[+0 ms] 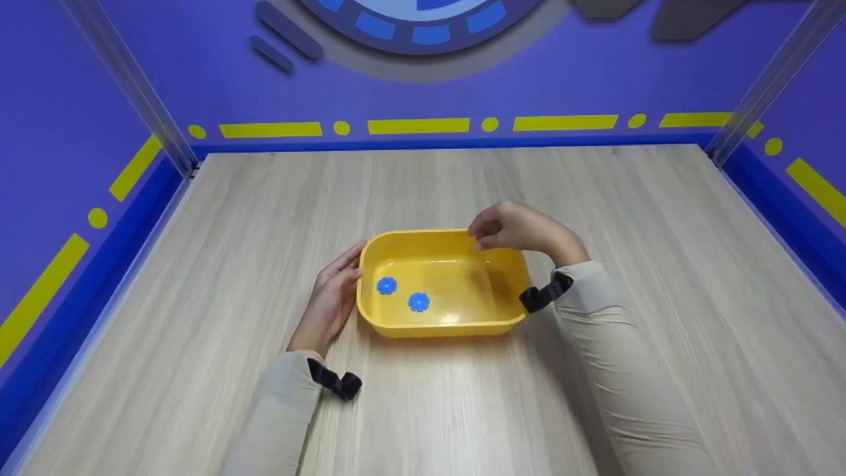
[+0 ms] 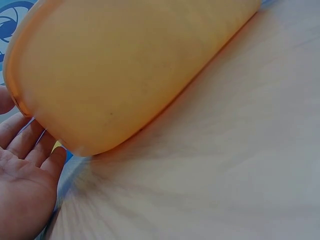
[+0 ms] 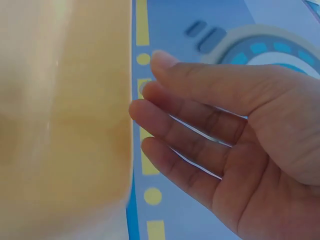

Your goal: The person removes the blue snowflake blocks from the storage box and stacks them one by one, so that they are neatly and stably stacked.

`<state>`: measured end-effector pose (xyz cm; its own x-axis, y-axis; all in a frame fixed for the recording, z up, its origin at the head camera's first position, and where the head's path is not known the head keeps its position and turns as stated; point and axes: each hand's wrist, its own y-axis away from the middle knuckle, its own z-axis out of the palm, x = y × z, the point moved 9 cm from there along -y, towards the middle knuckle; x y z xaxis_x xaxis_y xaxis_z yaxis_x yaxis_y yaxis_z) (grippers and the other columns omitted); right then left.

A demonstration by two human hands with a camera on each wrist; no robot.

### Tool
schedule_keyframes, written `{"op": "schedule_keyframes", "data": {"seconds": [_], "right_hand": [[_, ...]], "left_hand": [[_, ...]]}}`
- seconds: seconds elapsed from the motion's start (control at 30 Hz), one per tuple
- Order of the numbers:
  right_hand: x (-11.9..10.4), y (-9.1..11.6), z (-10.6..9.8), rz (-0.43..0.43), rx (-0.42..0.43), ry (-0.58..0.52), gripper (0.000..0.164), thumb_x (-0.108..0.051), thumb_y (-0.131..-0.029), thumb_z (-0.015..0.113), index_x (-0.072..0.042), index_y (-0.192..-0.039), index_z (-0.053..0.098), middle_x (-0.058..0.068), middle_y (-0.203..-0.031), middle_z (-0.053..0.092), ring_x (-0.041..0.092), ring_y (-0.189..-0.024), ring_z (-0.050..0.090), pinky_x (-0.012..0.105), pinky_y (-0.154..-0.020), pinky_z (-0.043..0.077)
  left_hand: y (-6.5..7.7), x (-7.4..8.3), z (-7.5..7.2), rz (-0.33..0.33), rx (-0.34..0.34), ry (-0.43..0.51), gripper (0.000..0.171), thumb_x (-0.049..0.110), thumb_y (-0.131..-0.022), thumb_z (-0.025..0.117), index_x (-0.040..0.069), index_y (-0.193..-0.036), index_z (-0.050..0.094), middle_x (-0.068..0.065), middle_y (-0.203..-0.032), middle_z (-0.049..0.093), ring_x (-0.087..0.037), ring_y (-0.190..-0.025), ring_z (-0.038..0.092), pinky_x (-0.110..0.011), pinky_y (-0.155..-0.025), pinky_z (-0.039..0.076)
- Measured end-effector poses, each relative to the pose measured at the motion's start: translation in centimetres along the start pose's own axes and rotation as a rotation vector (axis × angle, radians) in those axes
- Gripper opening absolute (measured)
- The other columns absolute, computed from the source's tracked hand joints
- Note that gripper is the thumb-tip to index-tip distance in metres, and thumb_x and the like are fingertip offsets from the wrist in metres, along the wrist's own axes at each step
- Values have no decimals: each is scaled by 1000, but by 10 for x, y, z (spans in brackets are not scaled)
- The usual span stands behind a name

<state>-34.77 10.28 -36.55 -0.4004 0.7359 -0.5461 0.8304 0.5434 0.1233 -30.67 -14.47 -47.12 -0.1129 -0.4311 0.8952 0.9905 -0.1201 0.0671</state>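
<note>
A yellow plastic bin [image 1: 449, 330] with rounded corners sits on the wood-grain table. Inside it, toward the left end, lie two small blue notched discs, one blue disc [image 1: 386, 285] nearer the left wall and the other blue disc [image 1: 418, 302] closer to the front. My left hand [image 1: 332, 297] rests against the bin's left end, fingers fairly straight along the outside and thumb near the rim. Over the far rim, right of centre, hovers my right hand [image 1: 519, 231]. Its fingers [image 3: 185, 130] are loosely bent, with nothing between them and the thumb.
Pale wooden tabletop [image 1: 277, 198] surrounds the bin. A purple back wall [image 1: 423, 99] with yellow dashes and dots stands behind it, and similar panels rise at both sides. Each wrist carries a black strap-on camera, such as the left wrist camera [image 1: 337, 382].
</note>
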Motion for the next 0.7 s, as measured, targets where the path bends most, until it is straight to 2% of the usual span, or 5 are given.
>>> {"op": "schedule_keyframes", "data": {"seconds": [0.23,0.43,0.7], "right_hand": [[-23,-23,28,-52,-135,26,26,-12,-86,71,-4,-111,71,7,-101,72,20,-91,65,35,-87,56],[-32,-40,57,-20,-246,55,26,-14,-83,74,-9,-109,72,3,-98,71,17,-89,63,32,-85,55],[-45,-52,88,-40,-362,91,20,-13,-81,75,-14,-101,74,-1,-96,71,14,-86,61,28,-82,53]], "left_hand": [[2,1,0,7,-9,2,57,-3,-92,46,2,-147,35,-11,-156,31,-20,-143,31,-32,-115,31],[2,1,1,20,-16,0,57,-3,-92,44,0,-147,34,-12,-156,31,-21,-143,31,-34,-115,31],[1,1,-1,14,1,-6,56,-3,-91,45,0,-146,36,-12,-155,33,-21,-143,32,-32,-114,32]]}}
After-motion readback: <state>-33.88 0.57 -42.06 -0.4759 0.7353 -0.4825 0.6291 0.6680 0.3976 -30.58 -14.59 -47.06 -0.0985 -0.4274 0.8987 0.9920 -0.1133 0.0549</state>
